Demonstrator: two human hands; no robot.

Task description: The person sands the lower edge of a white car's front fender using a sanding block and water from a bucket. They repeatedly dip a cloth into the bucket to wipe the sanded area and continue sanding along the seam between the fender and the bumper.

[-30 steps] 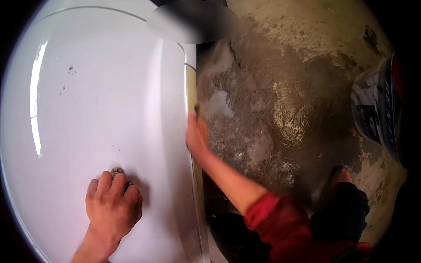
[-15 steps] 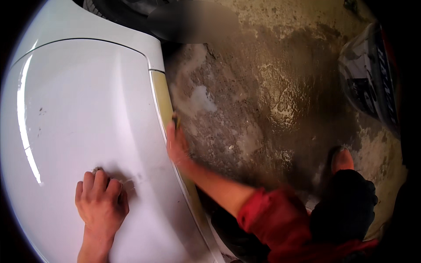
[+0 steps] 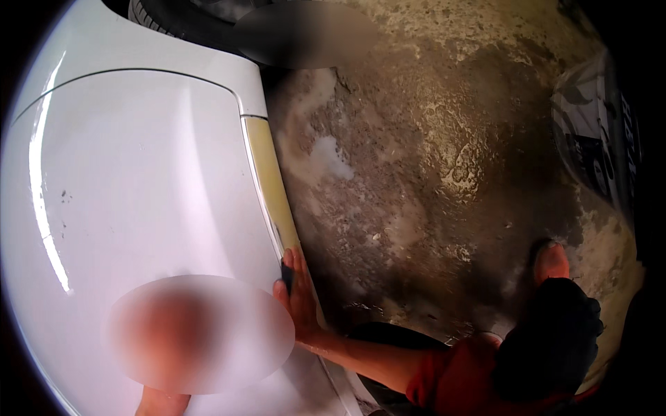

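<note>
A white car door panel [image 3: 132, 187] fills the left side, with a yellowish strip [image 3: 269, 170] along its lower edge. My right hand [image 3: 301, 301] lies against this strip, fingers stretched along it. Between its thumb and fingers is a small dark flat piece [image 3: 286, 276], partly covered, like a sanding pad. A blurred oval covers my left hand [image 3: 170, 333] over the door's near part. Its fingers and anything in them cannot be made out.
At the top, a black tyre [image 3: 184, 24] stands beyond the panel. Rough, wet, stained concrete floor [image 3: 416, 152] stretches to the right. A pale plastic bag with dark print [image 3: 586, 132] stands at the far right. My foot [image 3: 553, 262] rests on the floor at the lower right.
My right hand has slid nearer along the yellowish strip with the dark piece. My left hand, earlier curled over something greyish on the panel, is now blurred. The view has shifted slightly.
</note>
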